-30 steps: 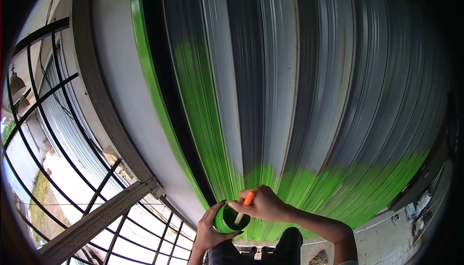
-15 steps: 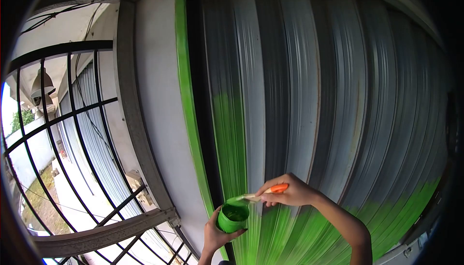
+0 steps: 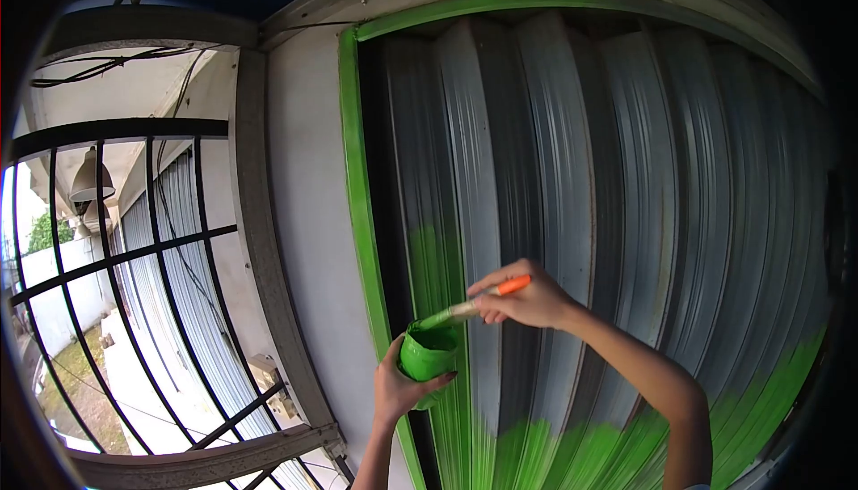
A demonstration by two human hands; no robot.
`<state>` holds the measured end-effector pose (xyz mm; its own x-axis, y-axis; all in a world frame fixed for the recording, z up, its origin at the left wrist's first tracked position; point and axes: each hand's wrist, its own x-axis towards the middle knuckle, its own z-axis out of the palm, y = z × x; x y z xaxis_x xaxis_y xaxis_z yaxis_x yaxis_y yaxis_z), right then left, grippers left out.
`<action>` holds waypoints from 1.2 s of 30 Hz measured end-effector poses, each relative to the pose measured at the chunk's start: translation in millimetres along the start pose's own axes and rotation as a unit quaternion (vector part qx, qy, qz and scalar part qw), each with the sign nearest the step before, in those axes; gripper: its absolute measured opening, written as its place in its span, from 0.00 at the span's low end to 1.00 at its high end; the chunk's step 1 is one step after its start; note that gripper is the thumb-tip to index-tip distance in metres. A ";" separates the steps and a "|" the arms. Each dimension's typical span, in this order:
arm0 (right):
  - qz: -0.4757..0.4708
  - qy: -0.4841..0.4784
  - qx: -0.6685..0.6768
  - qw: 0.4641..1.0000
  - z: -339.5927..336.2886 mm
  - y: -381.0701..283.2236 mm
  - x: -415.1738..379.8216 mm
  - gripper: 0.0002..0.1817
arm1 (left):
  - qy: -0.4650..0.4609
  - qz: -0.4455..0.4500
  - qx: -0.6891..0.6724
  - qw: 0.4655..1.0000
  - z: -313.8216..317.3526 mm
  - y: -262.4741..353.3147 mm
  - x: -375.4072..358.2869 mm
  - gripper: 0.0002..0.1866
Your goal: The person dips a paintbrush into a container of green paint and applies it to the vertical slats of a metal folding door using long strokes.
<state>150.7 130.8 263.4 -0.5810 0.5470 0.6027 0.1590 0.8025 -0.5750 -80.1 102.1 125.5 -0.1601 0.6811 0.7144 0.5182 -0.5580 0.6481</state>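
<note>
My left hand (image 3: 399, 389) grips a small green paint cup (image 3: 427, 353) from below, held up in front of a grey roller shutter (image 3: 626, 204). My right hand (image 3: 525, 300) holds a paintbrush (image 3: 478, 302) with an orange handle; its green-wet bristles rest at the cup's rim. The shutter's lower part and a strip on its left side are painted bright green, the upper part is bare grey metal. The green door frame (image 3: 359, 204) runs up the shutter's left edge and across the top.
A white wall pillar (image 3: 308, 222) stands left of the shutter. Further left is a black metal grille (image 3: 116, 249) with a yard beyond it, and a lamp (image 3: 89, 181) hangs under the ceiling.
My view has tilted upward, showing the shutter's top frame. Both hands and the cup have risen, and the brush has come out of the cup to its rim.
</note>
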 end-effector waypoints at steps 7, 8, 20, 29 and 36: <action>-0.117 0.146 -0.095 0.978 -38.2 -33.4 95.7 0.08 | 0.015 0.011 -0.033 0.999 2.8 -1.5 37.0 0.48; -0.131 0.184 -0.121 0.967 -39.4 -36.8 108.4 0.08 | 0.018 0.008 -0.040 0.999 3.7 -3.0 38.3 0.47; -0.213 0.174 -0.266 0.924 31.6 39.2 68.5 0.08 | -0.047 0.014 -0.076 0.996 -15.7 -8.7 -10.6 0.40; -0.091 0.173 -0.253 0.948 -6.4 1.9 157.9 0.15 | -0.077 -0.013 -0.092 0.993 -16.4 -22.3 -37.2 0.40; -0.227 0.371 -0.152 0.887 -51.9 -55.7 193.6 0.10 | -0.089 -0.025 -0.100 0.991 -16.8 -18.3 -46.5 0.40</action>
<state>70.8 204.4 440.8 0.0277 0.0661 0.9974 0.3156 0.9462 -0.0714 -96.2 72.6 84.8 -0.0221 0.7728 0.6342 0.3345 -0.5921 0.7332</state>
